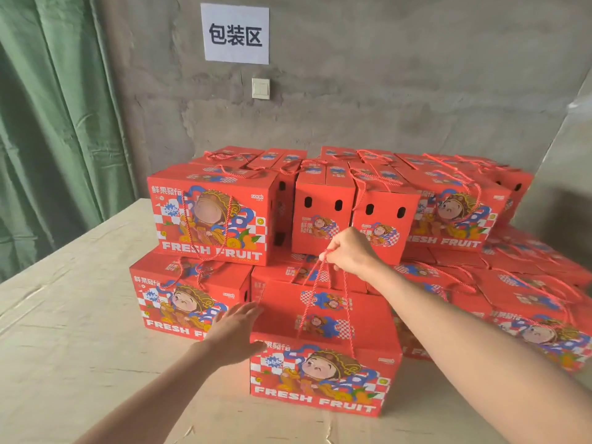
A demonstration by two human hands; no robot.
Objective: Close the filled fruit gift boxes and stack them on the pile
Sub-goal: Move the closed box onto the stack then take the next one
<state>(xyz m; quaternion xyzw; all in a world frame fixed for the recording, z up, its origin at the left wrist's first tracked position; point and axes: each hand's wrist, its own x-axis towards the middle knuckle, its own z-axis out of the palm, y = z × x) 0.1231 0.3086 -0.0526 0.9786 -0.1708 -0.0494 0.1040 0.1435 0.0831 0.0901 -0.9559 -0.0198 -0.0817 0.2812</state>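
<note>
The closed box (pixel 323 376) stands just near the pile (pixel 217 219). The right hand (pixel 347 251) grips its rope handles (pixel 320 283); the left hand (pixel 237 331), fingers straight, steadies its left end. Stacking is in hand, I'd say: next comes a level lift onto the pile.

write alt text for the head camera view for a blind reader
A person's right hand grips the rope handles of a red fruit gift box while the left hand rests flat against its left side. Behind it, matching boxes are piled on a pale table against a grey wall.
</note>
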